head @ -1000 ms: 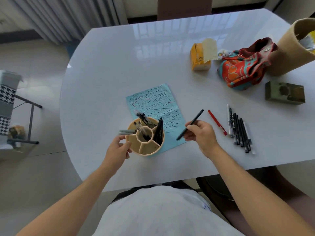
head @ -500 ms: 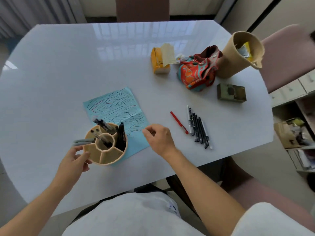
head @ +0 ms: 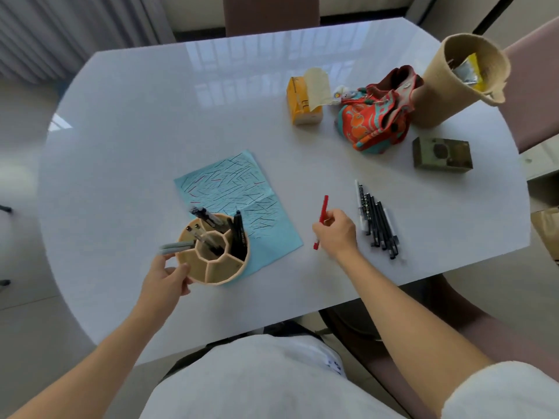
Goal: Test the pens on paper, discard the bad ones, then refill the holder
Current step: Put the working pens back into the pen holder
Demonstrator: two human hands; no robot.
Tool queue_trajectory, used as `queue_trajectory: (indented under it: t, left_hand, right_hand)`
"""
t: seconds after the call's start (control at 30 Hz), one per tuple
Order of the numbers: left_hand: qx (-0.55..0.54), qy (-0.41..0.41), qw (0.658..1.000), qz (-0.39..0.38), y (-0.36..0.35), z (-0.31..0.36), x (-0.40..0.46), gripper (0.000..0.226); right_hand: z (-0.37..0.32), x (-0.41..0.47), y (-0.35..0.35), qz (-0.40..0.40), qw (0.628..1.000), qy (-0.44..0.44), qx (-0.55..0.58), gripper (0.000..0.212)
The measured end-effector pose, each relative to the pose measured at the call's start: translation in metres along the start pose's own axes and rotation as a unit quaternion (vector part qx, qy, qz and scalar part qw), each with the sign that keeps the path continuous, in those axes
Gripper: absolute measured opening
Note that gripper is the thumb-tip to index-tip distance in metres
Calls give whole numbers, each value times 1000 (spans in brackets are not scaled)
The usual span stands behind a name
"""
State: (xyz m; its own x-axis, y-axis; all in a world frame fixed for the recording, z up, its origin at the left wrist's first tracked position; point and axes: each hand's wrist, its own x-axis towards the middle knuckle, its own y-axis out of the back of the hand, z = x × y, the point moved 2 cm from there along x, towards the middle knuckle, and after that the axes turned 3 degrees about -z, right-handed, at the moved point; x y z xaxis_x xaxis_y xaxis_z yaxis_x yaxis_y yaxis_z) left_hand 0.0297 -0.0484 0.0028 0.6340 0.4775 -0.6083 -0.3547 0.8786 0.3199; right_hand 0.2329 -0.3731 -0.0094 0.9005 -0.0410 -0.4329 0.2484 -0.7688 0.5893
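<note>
- Gripping the red pen (head: 324,207) near its middle, the right hand (head: 335,232) has its fingers curled round the barrel; the pen stands tilted over the table (head: 151,116), between the blue paper (head: 230,189) and the row of black pens (head: 378,225), toward the near edge.
- The left hand (head: 165,278) holds the tan pen holder (head: 217,267) with thumb and fingers curled against its near-left wall.
- The holder stands on the near corner of the blue paper, close to the table's near edge, left of centre.
- It is split into compartments round a middle cell; several dark pens stand in the far and right compartments, and a grey pen (head: 175,247) sticks out over the left rim.
- The paper is covered with short dark and red test strokes.
- The black pens lie side by side, touching, near the near-right edge, just right of the right hand.
- Toward the far-right corner are a yellow box (head: 302,110), a red patterned pouch (head: 375,122), a tall woven basket (head: 444,86) and a small olive-green box (head: 441,154).
</note>
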Motion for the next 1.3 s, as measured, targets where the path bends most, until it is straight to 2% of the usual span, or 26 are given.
queue_trajectory:
  t: [0.07,0.13,0.23,0.3,0.43,0.57,0.63,0.73,0.8,0.87,0.93,1.03,1.1,1.2,1.23,1.3]
  left_hand:
    - [-4,6,1000,-4,-3,3,-9,31]
    - [-11,10,1000,-12,-4,6,-18,36]
    - [-14,3,999,-38,-5,8,-26,42]
    - [-12,-1,999,-46,-5,8,-29,45]
    - [-19,-6,998,-60,-5,8,-33,48]
    - [-47,-11,996,-79,6,-1,-34,61]
    - [-59,-4,995,-77,15,-11,-29,68]
    - [-38,11,997,-65,26,-29,-12,57]
    - [-23,27,998,-48,32,-37,7,45]
    - [-11,48,998,-31,39,-38,27,41]
    - [-23,62,998,-19,46,-33,45,32]
    - [-29,58,997,-40,53,-25,61,24]
    - [-24,34,998,-40,52,-21,61,23]
    - [-33,27,998,-37,47,-22,59,13]
    - [-40,30,998,-39,49,-25,59,16]
    - [-44,31,998,-42,51,-23,58,40]
  right_hand:
    - [-11,-26,-17,-45,985,-13,169,9]
    - [-21,-50,-31,-103,959,-10,264,8]
    - [-36,-80,-46,-178,924,10,340,21]
    - [-45,-93,-55,-205,917,32,341,21]
    - [-54,-105,-71,-227,926,82,291,8]
    - [-60,-110,-83,-193,959,133,157,11]
    - [-61,-112,-83,-196,962,154,112,14]
    - [-54,-107,-71,-201,962,127,138,12]
    - [-42,-92,-54,-163,969,89,161,23]
    - [-27,-69,-29,-83,983,48,157,31]
    - [-11,-42,2,12,996,33,87,26]
    - [12,-2,46,119,992,7,-41,14]
    - [21,18,63,140,985,-16,-102,19]
    - [28,35,68,121,976,-29,-180,20]
    - [28,39,65,110,972,-26,-205,19]
    - [24,44,60,92,960,-20,-264,20]
